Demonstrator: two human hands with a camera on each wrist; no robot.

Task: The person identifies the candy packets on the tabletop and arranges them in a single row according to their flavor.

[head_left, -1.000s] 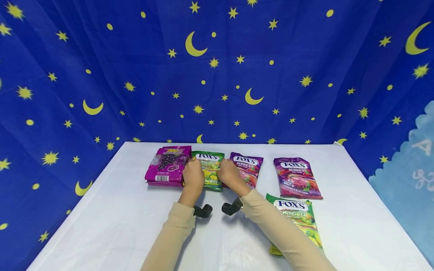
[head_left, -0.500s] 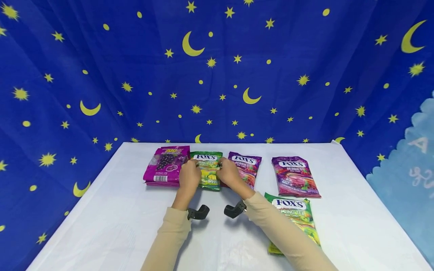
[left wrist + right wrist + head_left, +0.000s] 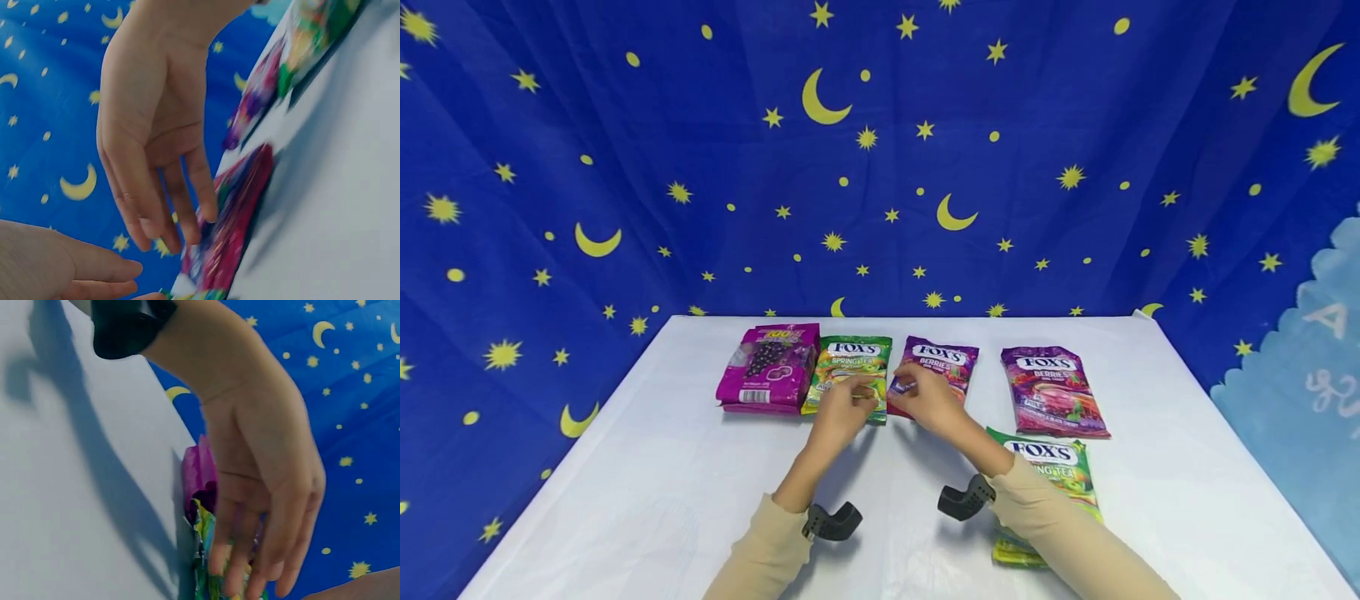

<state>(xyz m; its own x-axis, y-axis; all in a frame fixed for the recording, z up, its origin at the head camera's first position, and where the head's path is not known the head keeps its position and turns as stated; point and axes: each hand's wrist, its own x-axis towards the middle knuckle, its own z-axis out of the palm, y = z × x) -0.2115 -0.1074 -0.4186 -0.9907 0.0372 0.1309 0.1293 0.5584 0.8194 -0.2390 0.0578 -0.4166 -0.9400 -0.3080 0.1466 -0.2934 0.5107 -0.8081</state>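
Note:
My left hand (image 3: 844,410) hovers over the lower part of a green Spring Tea candy bag (image 3: 855,363), fingers loosely bent and holding nothing. My right hand (image 3: 931,400) is over the left side of a purple Berries candy bag (image 3: 943,354), fingers relaxed, with nothing in it. Both bags lie flat beside each other, lettering facing up. In the left wrist view the right hand (image 3: 156,131) hangs with its fingers pointing down above a purple bag (image 3: 234,231). The right wrist view shows the left hand (image 3: 262,456), fingers down, in front of a green bag (image 3: 203,544).
Magenta bags with a dark fruit picture (image 3: 767,367) lie stacked at the left, against the green bag. Another purple Berries bag (image 3: 1056,396) lies on the right. Nearer me, the right forearm partly covers a second Spring Tea bag (image 3: 1060,471). A white table (image 3: 662,517) meets a starry blue cloth (image 3: 737,167).
Both hands have let go of the edges of the middle green bag and drawn back toward me, fingers loosened. The bags stay nearly where they were.

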